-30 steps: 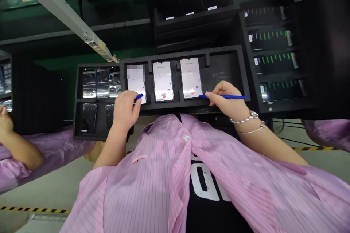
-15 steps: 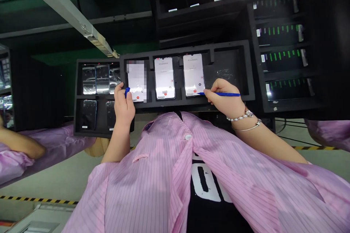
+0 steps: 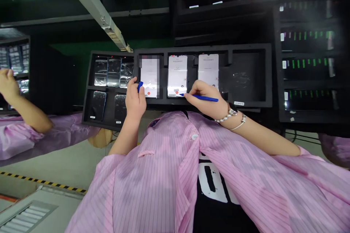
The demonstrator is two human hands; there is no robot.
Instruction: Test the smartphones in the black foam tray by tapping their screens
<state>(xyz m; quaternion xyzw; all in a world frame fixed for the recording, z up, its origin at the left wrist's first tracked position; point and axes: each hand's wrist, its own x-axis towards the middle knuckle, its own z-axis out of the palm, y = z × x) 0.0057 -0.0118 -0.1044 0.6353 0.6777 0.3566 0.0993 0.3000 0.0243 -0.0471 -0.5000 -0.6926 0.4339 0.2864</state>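
The right hand [image 3: 203, 98] grips a blue stylus [image 3: 205, 98], its tip at the bottom edge of a lit smartphone [image 3: 177, 74]. The left hand [image 3: 135, 100] clenches a second blue stylus [image 3: 140, 86] beside another phone [image 3: 150, 76]. Both phones lie in a black foam tray [image 3: 246, 48].

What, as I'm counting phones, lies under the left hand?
The left hand covers the lower-left corner of a lit phone and part of the foam tray. A dark phone sits beside it; anything directly under the palm is hidden.
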